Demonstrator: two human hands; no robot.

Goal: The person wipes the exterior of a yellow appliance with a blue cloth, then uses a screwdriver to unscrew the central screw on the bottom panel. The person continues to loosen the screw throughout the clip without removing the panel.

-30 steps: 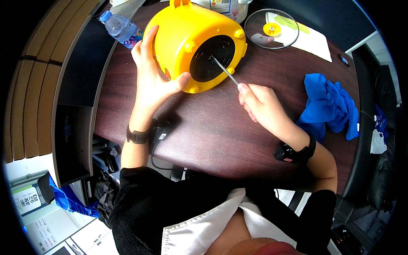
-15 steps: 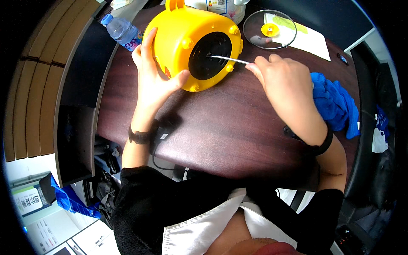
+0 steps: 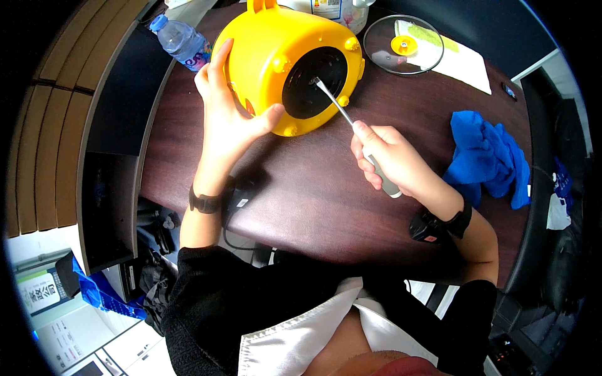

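A yellow electric pot (image 3: 257,62) lies tipped on its side on the table, its underside turned toward me. That underside has a round black base plate (image 3: 304,100) and knobby yellow feet. My left hand (image 3: 229,119) grips the pot's left side, thumb near the lower rim and fingers up along the wall. In my right hand (image 3: 398,160) is a screwdriver (image 3: 337,103) with a steel shaft and a grey-and-white handle. Its flat tip is at the black plate; whether it touches cannot be made out.
Behind the pot are a water bottle (image 3: 182,42) and a white container (image 3: 345,14). A glass lid (image 3: 382,56) with a yellow knob rests partly over a paper sheet (image 3: 467,66). A blue cloth (image 3: 486,156) is at the right, with a small black object (image 3: 425,227) by my right wrist.
My right hand has moved down and nearer to me, turning the screwdriver steeper, so its handle now shows. The pot has shifted slightly right; my left hand keeps its grip.
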